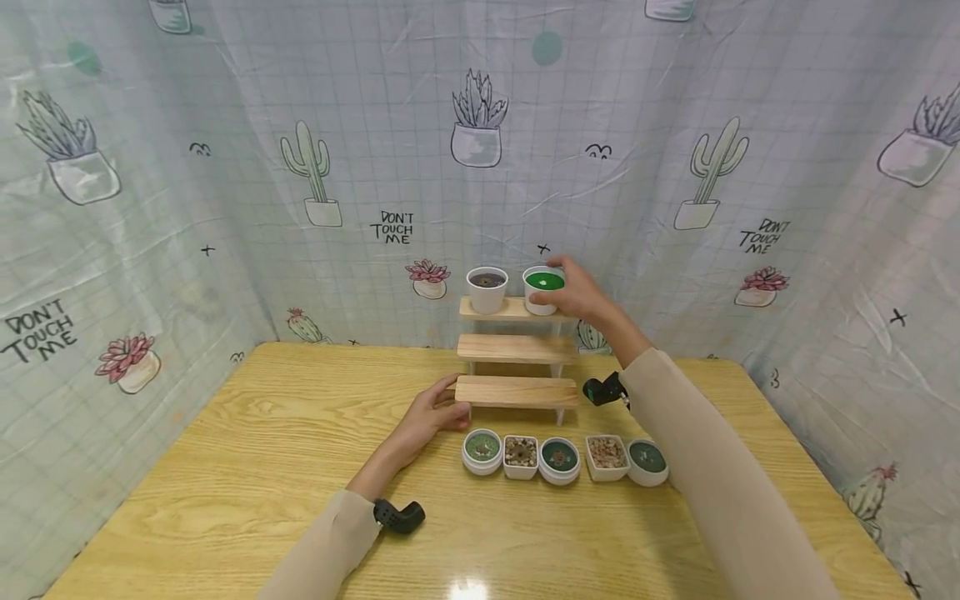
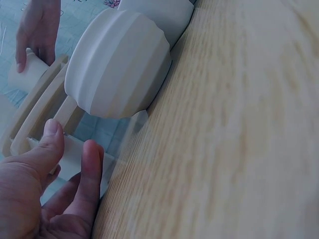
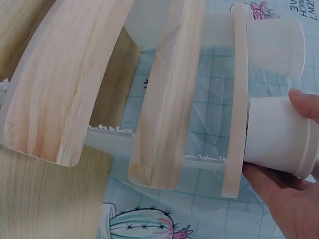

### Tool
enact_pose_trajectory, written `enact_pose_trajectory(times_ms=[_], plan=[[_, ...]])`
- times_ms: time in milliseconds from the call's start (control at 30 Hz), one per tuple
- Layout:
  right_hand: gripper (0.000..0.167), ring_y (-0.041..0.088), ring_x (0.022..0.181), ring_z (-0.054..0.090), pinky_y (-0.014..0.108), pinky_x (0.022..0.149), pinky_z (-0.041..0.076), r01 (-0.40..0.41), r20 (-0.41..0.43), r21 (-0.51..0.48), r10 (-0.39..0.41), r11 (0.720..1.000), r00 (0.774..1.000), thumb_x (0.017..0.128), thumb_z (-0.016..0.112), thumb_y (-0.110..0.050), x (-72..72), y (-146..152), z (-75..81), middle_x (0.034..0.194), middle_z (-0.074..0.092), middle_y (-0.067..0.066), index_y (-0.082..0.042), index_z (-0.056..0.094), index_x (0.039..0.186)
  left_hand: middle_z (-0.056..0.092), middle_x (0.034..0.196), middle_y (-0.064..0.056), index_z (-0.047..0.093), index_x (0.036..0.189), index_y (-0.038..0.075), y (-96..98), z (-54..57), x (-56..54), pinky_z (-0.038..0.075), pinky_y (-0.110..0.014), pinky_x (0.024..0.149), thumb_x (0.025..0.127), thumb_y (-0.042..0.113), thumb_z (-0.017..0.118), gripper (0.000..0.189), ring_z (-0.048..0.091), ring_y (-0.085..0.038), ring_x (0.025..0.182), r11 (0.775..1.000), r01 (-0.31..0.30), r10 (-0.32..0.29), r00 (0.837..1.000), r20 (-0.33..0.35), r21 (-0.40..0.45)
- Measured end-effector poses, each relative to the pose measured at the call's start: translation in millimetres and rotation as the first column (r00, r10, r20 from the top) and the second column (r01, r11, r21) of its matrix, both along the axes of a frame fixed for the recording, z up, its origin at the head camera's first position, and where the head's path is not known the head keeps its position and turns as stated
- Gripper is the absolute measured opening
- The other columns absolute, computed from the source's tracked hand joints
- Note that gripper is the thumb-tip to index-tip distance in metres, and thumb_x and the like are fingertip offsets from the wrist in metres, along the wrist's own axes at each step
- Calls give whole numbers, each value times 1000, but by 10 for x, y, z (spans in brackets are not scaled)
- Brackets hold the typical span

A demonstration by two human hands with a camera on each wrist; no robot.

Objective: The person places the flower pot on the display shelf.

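At the right end of the top shelf, my right hand [image 1: 577,293] grips a white pot [image 3: 276,132] with a bright green top. Its thumb and fingers sit on opposite sides of the pot, whose base is right at the shelf board. A second white pot [image 1: 487,292], dark inside, stands left of it. Both are on a three-tier wooden display stand [image 1: 516,390] with clear side supports. My left hand [image 1: 423,421] holds the left end of the lowest tier, thumb [image 2: 50,130] at the board and fingers by the side support.
In front of the stand sits a row of small pots, among them a round green-topped pot [image 1: 482,450], a square pebble pot [image 1: 521,455] and another square pot [image 1: 607,456]. Behind hangs a cactus-print curtain [image 1: 375,125] around the wooden table [image 1: 300,433].
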State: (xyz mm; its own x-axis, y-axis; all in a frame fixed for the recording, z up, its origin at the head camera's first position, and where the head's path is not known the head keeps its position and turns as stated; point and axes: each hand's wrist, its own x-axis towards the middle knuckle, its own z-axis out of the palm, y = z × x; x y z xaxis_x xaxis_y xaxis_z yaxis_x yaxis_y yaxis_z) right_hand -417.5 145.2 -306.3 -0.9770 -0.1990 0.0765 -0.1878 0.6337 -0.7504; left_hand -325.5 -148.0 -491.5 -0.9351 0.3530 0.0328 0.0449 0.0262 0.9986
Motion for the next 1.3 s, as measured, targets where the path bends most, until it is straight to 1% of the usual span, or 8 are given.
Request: enact_pose_trajectory(times_ms=[267,433,600,733,867,1033,1167,1300], plan=[[82,37,129,51,51,113,48,-3,15,3,3,1000,1000,94,74,-27,28,-53,32,151,45,23,-6,28,160,49,147,-31,19,165,6,-4,19,21,64,-33,94,101,17,68,81,69,-26,111,1000,13,-13,1000,-2,4],[84,37,129,51,51,112,49,-1,35,4,1,1000,999,95,74,-26,3,-47,24,151,45,23,-8,24,161,50,146,-30,19,165,6,1,23,26,64,-31,92,101,17,68,81,69,-26,110,1000,14,-14,1000,-3,6],[91,36,126,52,49,108,51,1,52,3,-1,1000,999,92,77,-22,-6,-43,24,149,46,21,-9,22,162,51,145,-30,19,165,6,4,24,26,64,-31,92,101,17,68,81,70,-24,107,1000,14,-14,1000,-4,7],[97,38,130,50,52,113,48,-6,53,-11,7,1000,999,89,80,-17,18,-32,29,151,44,22,-9,18,163,51,145,-30,20,165,6,-1,12,26,64,-31,92,101,18,68,81,70,-22,106,1000,10,-10,1000,-7,3],[99,38,137,46,54,118,44,-31,52,-40,33,999,998,90,79,-14,44,18,20,155,40,24,-6,14,164,51,145,-30,19,165,6,-3,2,21,64,-31,92,101,17,69,82,70,-21,105,1000,4,-4,1000,-5,7],[98,39,136,47,54,117,43,-74,47,-76,77,994,996,90,78,-10,70,101,-9,149,45,27,-1,11,162,51,147,-29,19,165,6,-2,-11,12,64,-31,91,101,18,69,82,70,-19,105,1000,-10,10,1000,3,8],[96,41,135,50,56,117,45,-84,54,-58,87,995,995,91,78,-12,105,146,-15,145,49,29,0,13,161,50,148,-28,19,165,7,-5,-9,11,64,-31,92,101,17,68,81,70,-19,107,1000,-8,8,1000,8,1],[96,43,138,48,59,116,45,-109,72,-44,112,993,991,92,79,-13,181,198,12,147,47,30,1,14,161,50,149,-27,20,165,8,0,6,10,64,-30,92,101,16,69,82,69,-21,109,1000,-3,3,1000,9,-1]])
